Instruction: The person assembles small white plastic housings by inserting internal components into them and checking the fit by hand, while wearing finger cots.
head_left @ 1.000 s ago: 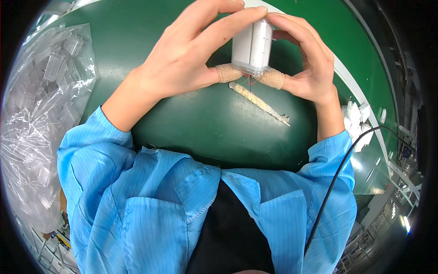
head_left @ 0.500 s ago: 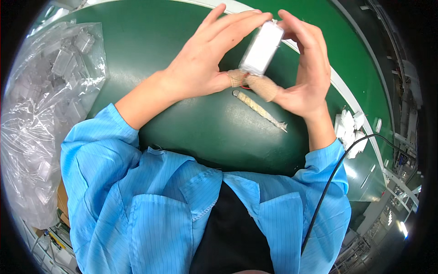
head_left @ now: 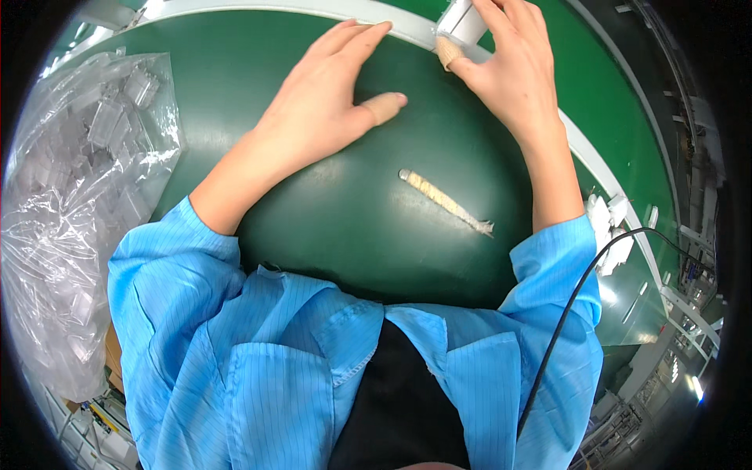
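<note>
My right hand (head_left: 513, 74) grips a small white rectangular box-like part (head_left: 462, 22) at the far edge of the table, with its taped thumb on the near end and its fingers along the far side. The part's upper end runs out of view. My left hand (head_left: 329, 94) is empty over the green table, fingers stretched forward and the taped thumb held apart from them. A thin stick wrapped in yellowish tape (head_left: 442, 200), frayed at one end, lies on the table between my forearms, and neither hand touches it.
At the left lies a large clear plastic bag (head_left: 78, 211) of translucent plastic pieces. Several small white parts (head_left: 611, 235) are piled beside my right sleeve. A black cable (head_left: 565, 313) crosses that sleeve. A pale rail (head_left: 407, 31) borders the green table (head_left: 329, 211).
Both hands held the white part before. My left hand has let go and drawn back left. My right hand has carried the part farther away, to the table's far edge.
</note>
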Motion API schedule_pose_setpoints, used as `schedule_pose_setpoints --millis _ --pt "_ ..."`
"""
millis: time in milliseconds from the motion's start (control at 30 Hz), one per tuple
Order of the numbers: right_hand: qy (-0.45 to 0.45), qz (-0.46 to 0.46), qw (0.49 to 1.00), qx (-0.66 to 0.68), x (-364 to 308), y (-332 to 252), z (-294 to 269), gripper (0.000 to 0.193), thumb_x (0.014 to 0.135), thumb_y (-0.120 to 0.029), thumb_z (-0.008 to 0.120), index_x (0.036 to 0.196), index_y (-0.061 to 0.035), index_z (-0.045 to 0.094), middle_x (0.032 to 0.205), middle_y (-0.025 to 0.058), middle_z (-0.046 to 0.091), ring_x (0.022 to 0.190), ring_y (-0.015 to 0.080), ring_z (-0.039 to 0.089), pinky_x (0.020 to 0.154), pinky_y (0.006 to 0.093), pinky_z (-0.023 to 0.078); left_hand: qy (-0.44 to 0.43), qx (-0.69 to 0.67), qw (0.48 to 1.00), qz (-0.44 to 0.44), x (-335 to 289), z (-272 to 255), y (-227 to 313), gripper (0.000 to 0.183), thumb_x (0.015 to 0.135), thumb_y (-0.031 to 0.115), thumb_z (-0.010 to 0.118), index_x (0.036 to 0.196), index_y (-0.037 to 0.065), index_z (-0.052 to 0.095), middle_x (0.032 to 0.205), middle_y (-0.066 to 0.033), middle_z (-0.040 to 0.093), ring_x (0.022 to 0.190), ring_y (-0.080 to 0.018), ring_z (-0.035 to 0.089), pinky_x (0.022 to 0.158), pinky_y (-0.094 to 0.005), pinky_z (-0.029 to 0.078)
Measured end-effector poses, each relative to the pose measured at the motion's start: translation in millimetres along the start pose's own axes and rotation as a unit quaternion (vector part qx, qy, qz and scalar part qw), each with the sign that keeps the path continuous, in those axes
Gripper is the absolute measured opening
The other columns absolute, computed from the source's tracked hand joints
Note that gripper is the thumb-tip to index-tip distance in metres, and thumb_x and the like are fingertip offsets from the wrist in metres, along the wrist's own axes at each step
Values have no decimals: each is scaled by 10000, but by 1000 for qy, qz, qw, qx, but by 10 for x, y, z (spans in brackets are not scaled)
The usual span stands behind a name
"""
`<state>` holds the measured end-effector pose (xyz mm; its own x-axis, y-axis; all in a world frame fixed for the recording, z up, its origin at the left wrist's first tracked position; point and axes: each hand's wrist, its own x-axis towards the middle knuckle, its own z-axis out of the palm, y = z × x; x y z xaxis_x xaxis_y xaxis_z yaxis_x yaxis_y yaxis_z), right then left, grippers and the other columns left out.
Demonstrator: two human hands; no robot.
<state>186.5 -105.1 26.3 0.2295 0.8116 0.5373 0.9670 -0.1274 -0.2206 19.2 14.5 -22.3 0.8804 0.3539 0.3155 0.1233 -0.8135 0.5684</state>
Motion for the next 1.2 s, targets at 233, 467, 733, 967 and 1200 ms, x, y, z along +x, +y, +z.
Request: schedule_pose_setpoints --millis 233,467,733,967,1200 --pt "5 -21 996 -81 45 229 171 578 670 -147 726 1179 57 543 1150 205 525 1091 347 489 935 396 425 22 19 1000 4 -28 -74 -48 577 768 234 728 1292 89 534 1310 -178 512 1227 -343 483 1019 -394 398" --pt "-23 21 998 -56 78 557 320 577 719 -182 697 1214 56 522 1222 215 514 1134 355 475 981 399 399 125 244 961 -14 -134 -806 -477 414 827 217 692 1215 94 612 1250 -136 585 1188 -279 538 982 -363 423" --pt "7 -2 998 -63 26 514 316 548 732 -157 676 1217 46 519 1247 217 510 1162 381 460 987 423 401 128 507 833 -178 -1216 -1445 -1404 443 889 257 608 1313 161 523 1343 -194 477 1221 -370 470 1009 -435 387" --pt "-13 -120 992 45 -368 -38 418 345 722 -60 649 1065 -47 621 1113 106 562 1034 290 541 879 364 486 119 389 897 -173 -1104 -1164 -1086 429 878 237 620 1296 184 539 1349 -177 462 1234 -360 450 1018 -439 376" --pt "-99 -67 973 195 -481 -202 490 278 808 -158 651 1057 -35 632 1117 94 568 1059 269 530 879 357 484 102 265 956 -73 -814 -793 -512 397 865 150 622 1257 160 565 1303 -129 492 1205 -333 464 1002 -424 383"
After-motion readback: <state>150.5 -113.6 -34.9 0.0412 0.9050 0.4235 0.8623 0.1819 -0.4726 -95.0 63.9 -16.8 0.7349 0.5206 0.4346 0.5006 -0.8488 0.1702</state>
